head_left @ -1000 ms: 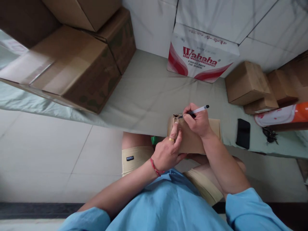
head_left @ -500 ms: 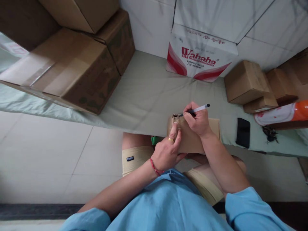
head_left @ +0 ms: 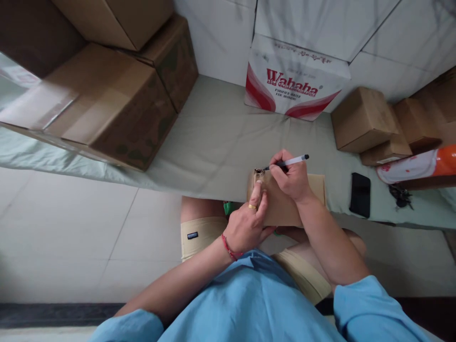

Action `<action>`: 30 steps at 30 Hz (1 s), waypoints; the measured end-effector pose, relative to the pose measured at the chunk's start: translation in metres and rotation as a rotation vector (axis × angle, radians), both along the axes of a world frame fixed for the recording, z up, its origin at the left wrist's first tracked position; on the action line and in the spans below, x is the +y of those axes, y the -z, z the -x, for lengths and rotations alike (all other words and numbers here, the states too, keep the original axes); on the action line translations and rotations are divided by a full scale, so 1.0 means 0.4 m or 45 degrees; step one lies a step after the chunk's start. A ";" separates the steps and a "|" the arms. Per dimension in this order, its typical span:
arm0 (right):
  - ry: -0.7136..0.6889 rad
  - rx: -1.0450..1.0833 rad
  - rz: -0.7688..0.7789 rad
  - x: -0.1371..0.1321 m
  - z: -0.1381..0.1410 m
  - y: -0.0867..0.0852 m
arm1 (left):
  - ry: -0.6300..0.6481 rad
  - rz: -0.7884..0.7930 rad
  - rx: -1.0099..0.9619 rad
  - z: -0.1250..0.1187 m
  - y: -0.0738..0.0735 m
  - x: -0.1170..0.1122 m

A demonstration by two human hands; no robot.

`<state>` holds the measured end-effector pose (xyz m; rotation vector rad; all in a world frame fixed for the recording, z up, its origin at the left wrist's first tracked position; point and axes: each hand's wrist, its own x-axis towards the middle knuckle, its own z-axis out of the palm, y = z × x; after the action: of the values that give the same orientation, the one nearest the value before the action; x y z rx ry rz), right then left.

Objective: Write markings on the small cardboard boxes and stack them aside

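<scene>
A small brown cardboard box (head_left: 285,204) lies at the front edge of the cloth-covered bench, partly over my lap. Its far left corner has a dark, ragged opening (head_left: 259,171). My left hand (head_left: 247,221) grips the box from the near left side, with two fingers stretched along its top toward the torn corner. In my right hand (head_left: 290,178) is a pen (head_left: 295,160) with a pale barrel and black end, pinched between thumb and fingers. The pen's tip points left at the ragged corner; whether it touches cannot be made out.
Large cartons (head_left: 117,104) are stacked at the left of the bench (head_left: 213,133). A white and red Wahaba carton (head_left: 295,80) stands against the tiled wall. To the right are smaller boxes (head_left: 363,118), a black phone (head_left: 360,195), keys (head_left: 401,195) and an orange-white package (head_left: 416,166).
My right hand and the pen have shifted very slightly left along the box's far edge. My left hand keeps its hold on the box. The view has tilted a little.
</scene>
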<state>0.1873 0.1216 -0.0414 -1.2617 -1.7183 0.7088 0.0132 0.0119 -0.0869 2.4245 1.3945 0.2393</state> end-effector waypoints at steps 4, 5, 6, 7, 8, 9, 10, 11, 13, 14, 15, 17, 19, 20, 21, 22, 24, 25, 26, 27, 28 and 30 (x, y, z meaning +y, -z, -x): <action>0.015 0.061 -0.044 0.001 -0.005 0.006 | 0.011 0.024 0.015 0.000 0.000 0.000; 0.030 0.084 -0.059 0.001 -0.004 0.008 | 0.011 0.028 0.014 0.001 0.000 0.000; 0.046 0.113 -0.075 0.001 -0.003 0.010 | 0.010 0.032 0.013 0.001 -0.001 0.000; 0.063 0.147 -0.090 0.000 -0.003 0.011 | 0.007 0.035 0.013 0.000 -0.002 0.000; 0.080 0.188 -0.102 -0.001 -0.003 0.010 | 0.005 0.038 0.016 0.000 -0.003 0.000; 0.101 0.230 -0.114 -0.003 -0.007 0.008 | 0.005 0.042 0.019 0.000 -0.006 0.001; 0.135 0.269 -0.130 -0.005 -0.015 0.004 | 0.006 0.047 0.024 -0.001 -0.009 0.003; 0.187 0.301 -0.157 -0.008 -0.029 0.000 | 0.007 0.054 0.030 -0.001 -0.013 0.005; 0.340 0.334 -0.243 -0.014 -0.080 -0.006 | 0.002 0.076 0.044 -0.002 -0.022 0.011; 0.430 0.327 -0.287 -0.017 -0.117 -0.006 | -0.005 0.089 0.052 -0.003 -0.026 0.014; 0.523 0.292 -0.317 -0.020 -0.161 -0.002 | -0.013 0.100 0.060 -0.003 -0.030 0.017; 0.685 0.079 -0.274 -0.026 -0.259 0.017 | -0.025 0.113 0.069 -0.004 -0.035 0.022; 0.802 -0.304 -0.109 -0.033 -0.355 0.051 | -0.031 0.116 0.068 -0.004 -0.037 0.025; 0.814 -0.488 -0.004 -0.038 -0.395 0.072 | -0.034 0.114 0.063 -0.005 -0.037 0.025; 0.802 -0.644 0.099 -0.043 -0.428 0.094 | -0.039 0.112 0.058 -0.005 -0.037 0.025; 0.768 -0.774 0.198 -0.048 -0.453 0.117 | -0.046 0.110 0.052 -0.006 -0.037 0.025; 0.683 -0.939 0.340 -0.055 -0.482 0.160 | -0.059 0.114 0.044 -0.006 -0.038 0.025; 0.643 -0.998 0.387 -0.056 -0.487 0.180 | -0.063 0.117 0.043 -0.006 -0.039 0.025; 0.612 -1.029 0.412 -0.055 -0.488 0.196 | -0.067 0.119 0.045 -0.006 -0.041 0.025; 0.597 -1.032 0.415 -0.053 -0.489 0.210 | -0.071 0.120 0.049 -0.006 -0.043 0.026; 0.586 -1.039 0.415 -0.051 -0.489 0.219 | -0.075 0.120 0.055 -0.007 -0.045 0.026; 0.587 -1.044 0.405 -0.049 -0.499 0.226 | -0.080 0.116 0.070 -0.007 -0.048 0.027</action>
<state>0.3868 0.1021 -0.1319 -2.2995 -1.8415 0.1792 0.0162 0.0229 -0.0676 2.3325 1.4742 0.1220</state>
